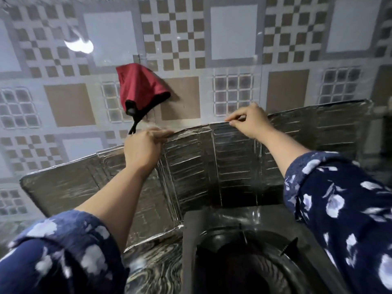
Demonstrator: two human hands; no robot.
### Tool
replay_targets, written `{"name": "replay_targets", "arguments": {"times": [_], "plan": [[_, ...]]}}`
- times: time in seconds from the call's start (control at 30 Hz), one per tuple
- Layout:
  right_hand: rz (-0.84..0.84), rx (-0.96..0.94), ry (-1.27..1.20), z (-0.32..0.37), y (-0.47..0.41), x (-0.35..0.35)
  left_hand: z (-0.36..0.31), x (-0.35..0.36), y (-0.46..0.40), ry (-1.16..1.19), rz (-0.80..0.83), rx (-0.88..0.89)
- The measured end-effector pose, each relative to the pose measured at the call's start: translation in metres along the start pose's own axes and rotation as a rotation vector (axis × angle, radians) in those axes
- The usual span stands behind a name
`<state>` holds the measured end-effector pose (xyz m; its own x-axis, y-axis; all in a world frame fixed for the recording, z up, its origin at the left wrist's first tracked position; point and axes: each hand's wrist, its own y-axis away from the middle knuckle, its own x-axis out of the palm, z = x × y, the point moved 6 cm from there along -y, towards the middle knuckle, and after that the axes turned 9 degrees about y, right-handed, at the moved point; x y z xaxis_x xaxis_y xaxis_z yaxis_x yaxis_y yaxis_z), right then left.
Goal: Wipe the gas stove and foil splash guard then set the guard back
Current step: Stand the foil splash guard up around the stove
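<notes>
Our left hand (144, 149) and right hand (250, 122) both pinch the top edge of the foil splash guard (212, 164), standing folded behind the gas stove (237, 236) at six o'clock. Our sleeves hide the stove's sides. A red cloth (140, 88) hangs at eleven o'clock. No writing is legible.

Your 2 hands pinch the top edge of the foil splash guard (191, 166), left hand (144, 149) near its middle fold, right hand (250, 122) further right. The guard stands upright behind and left of the gas stove (244, 240), in front of the tiled wall (233, 32). A red cloth (140, 85) hangs on the wall just above your left hand. Patterned tabletop (152, 270) shows near the stove's left side.
</notes>
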<state>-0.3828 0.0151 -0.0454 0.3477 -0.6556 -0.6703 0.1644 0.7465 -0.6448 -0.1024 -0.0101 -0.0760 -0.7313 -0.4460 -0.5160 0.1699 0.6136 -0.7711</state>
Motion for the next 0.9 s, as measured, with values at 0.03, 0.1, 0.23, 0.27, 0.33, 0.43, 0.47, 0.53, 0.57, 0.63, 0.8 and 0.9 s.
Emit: {"name": "replay_targets", "arguments": {"times": [0.03,0.1,0.23,0.27,0.33,0.43,0.47,0.53,0.57,0.63,0.8,0.9], "plan": [[0.007,0.01,-0.001,-0.005,0.003,0.005,0.001,0.005,0.002,0.001,0.012,-0.003],[0.027,0.032,0.005,-0.013,0.008,0.013,0.003,0.014,0.005,0.012,0.026,0.003],[0.037,0.05,-0.004,-0.026,0.018,0.023,0.008,0.031,0.012,0.005,0.074,-0.012],[0.044,0.064,0.001,-0.03,0.02,0.026,0.008,0.036,0.014,0.002,0.097,-0.02],[0.059,0.088,0.009,-0.037,0.025,0.032,0.01,0.045,0.016,-0.02,0.136,-0.03],[0.077,0.101,0.037,-0.046,0.029,0.039,0.011,0.056,0.017,-0.049,0.162,-0.047],[0.078,0.105,0.046,-0.049,0.03,0.041,0.011,0.059,0.017,-0.058,0.169,-0.048],[0.075,0.113,0.048,-0.056,0.033,0.044,0.011,0.065,0.016,-0.086,0.186,-0.048],[0.078,0.118,0.049,-0.059,0.034,0.046,0.011,0.068,0.015,-0.104,0.197,-0.056],[0.1,0.122,0.074,-0.061,0.038,0.051,0.014,0.073,0.013,-0.137,0.22,-0.082],[0.114,0.042,0.235,-0.045,0.04,0.062,0.016,0.076,0.011,-0.2,0.242,-0.045],[0.083,-0.008,0.226,-0.028,0.039,0.068,0.014,0.075,0.012,-0.184,0.273,-0.017]]}}
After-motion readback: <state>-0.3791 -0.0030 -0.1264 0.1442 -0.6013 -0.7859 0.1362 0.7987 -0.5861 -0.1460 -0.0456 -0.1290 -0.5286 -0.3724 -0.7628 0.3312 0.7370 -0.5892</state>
